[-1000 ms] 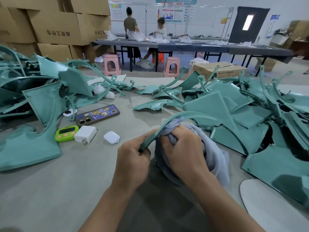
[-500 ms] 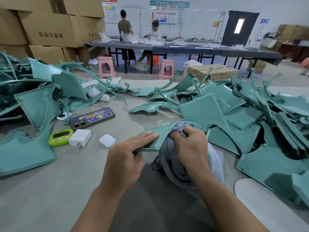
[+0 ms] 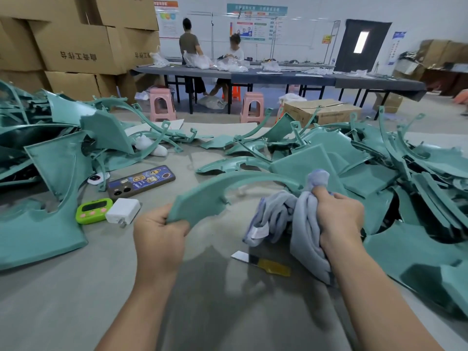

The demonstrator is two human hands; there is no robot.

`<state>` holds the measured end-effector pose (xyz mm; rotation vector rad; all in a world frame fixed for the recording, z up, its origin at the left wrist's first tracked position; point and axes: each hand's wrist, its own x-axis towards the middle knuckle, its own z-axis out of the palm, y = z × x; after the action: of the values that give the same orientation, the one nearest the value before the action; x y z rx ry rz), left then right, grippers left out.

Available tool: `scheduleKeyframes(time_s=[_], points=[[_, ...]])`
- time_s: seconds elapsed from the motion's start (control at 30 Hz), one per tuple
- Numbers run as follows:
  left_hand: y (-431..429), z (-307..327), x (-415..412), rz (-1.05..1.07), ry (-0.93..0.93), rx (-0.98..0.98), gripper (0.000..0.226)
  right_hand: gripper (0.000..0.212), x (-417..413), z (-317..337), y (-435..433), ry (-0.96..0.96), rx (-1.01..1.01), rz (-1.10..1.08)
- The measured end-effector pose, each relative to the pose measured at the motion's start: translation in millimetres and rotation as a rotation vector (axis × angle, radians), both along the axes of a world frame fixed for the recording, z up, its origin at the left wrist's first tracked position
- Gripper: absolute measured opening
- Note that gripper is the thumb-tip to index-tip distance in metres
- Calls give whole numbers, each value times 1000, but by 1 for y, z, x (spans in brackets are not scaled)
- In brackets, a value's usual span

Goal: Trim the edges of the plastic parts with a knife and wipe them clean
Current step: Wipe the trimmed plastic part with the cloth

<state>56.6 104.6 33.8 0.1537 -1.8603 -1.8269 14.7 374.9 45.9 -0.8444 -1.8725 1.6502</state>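
A curved teal plastic part [image 3: 217, 188] arches above the grey table, and my left hand [image 3: 159, 231] grips its wide near end. My right hand [image 3: 339, 219] is closed on a bunched grey-blue cloth [image 3: 301, 224], pressed against the part's far right end. A knife [image 3: 263, 262] with a bare blade and yellow handle lies on the table below the cloth, partly in its shadow.
Heaps of teal plastic parts lie at left [image 3: 50, 168] and right [image 3: 379, 168]. A phone [image 3: 140, 181], green timer [image 3: 93, 210], white charger [image 3: 122, 211] sit left of my hands. Cardboard boxes [image 3: 76, 46], pink stools [image 3: 162, 105] and two people at a dark table [image 3: 278, 77] stand behind.
My hands have drawn apart: the left slid to the part's near end, the right moved the cloth along the arch to its far end. The knife has come into sight.
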Motion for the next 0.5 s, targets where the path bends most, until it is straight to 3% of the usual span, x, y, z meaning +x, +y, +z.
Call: scheduleKeyframes(time_s=[0.1,0.2,0.27,0.33,0.4,0.5], points=[[-7,2,-4,80,-150,404,44,26,0,0,7,39,-126,-28],[-7,2,-5,-8,-392,607,14,33,-2,-2,1,112,-115,84],[-3,-1,-4,-119,-572,594,18,34,1,3,-8,200,-59,252],[6,0,1,-343,-690,540,30,19,12,13,-20,270,57,458],[17,0,2,-492,-725,520,35,21,25,23,-35,338,148,642],[34,-3,-3,-429,-626,457,25,20,38,26,-60,369,350,703]])
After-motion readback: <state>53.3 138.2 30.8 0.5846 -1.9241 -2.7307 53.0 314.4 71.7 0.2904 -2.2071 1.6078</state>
